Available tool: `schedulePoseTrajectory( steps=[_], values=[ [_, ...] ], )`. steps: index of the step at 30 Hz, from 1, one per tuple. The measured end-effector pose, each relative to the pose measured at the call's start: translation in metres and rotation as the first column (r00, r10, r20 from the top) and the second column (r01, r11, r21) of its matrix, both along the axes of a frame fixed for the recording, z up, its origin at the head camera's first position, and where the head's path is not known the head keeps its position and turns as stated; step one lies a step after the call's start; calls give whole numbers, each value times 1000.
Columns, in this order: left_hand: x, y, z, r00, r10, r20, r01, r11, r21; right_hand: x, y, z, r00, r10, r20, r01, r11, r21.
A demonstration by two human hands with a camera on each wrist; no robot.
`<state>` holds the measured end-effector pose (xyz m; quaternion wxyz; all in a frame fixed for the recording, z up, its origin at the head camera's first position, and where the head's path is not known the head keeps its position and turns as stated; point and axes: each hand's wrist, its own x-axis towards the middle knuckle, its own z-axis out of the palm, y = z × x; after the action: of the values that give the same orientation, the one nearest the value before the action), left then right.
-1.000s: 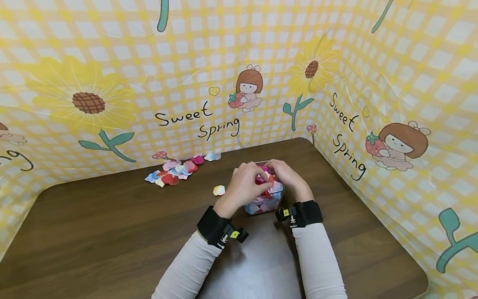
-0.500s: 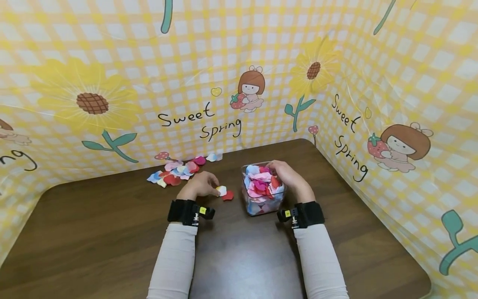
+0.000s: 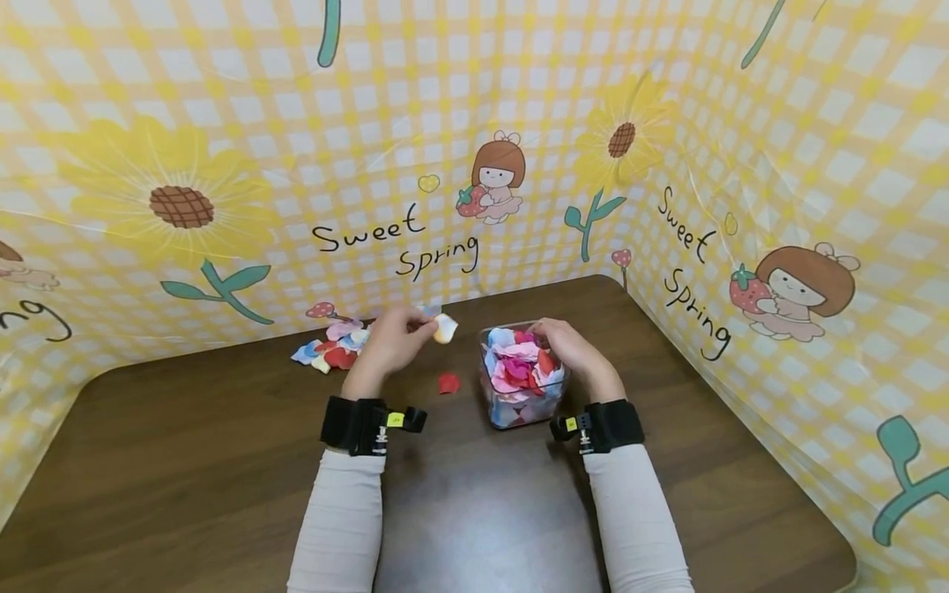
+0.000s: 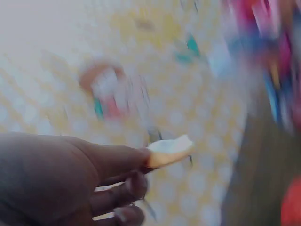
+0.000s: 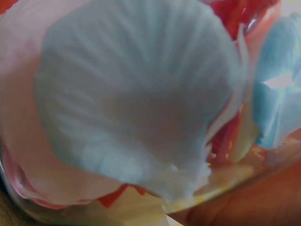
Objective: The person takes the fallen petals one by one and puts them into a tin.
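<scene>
A clear square box point(image 3: 525, 375) full of pink, red and blue fabric petals stands on the brown table point(image 3: 185, 494). My right hand point(image 3: 567, 350) grips the box's right side. Through the wall in the right wrist view a pale blue petal point(image 5: 136, 103) fills the frame. My left hand point(image 3: 396, 342) is raised left of the box and pinches a white-and-yellow petal point(image 3: 445, 329) point(image 4: 170, 150) between thumb and forefinger. A red petal point(image 3: 448, 383) lies on the table below it.
A heap of loose petals point(image 3: 337, 346) lies by the back wall, partly behind my left hand. A yellow checked backdrop point(image 3: 474, 165) with sunflowers walls in the table at the back and right. Bare wood lies in front of the box.
My left hand left the box, reached down to the table left of it, picked up the white-and-yellow petal and lifted it. The red petal stayed on the table. The right hand kept still.
</scene>
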<state>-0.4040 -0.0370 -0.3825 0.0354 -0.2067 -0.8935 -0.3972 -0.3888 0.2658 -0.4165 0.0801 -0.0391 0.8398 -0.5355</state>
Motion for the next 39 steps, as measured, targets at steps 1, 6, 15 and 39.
schedulePoseTrajectory(
  steps=[1,6,15,39],
  values=[
    [5,9,6,1000,-3,-25,4,999,38,0,0,0,1000,-1,-3,1,1000,0],
    [24,65,13,992,-44,-121,63,986,156,-1,1,-1,1000,-11,0,11,1000,-17],
    [29,93,-13,981,39,-189,-31,999,43,-1,-1,-4,1000,4,-15,-5,999,-40],
    [-19,-4,-42,943,-87,320,144,977,-158,0,0,1,1000,-12,20,12,1000,-6]
  ],
)
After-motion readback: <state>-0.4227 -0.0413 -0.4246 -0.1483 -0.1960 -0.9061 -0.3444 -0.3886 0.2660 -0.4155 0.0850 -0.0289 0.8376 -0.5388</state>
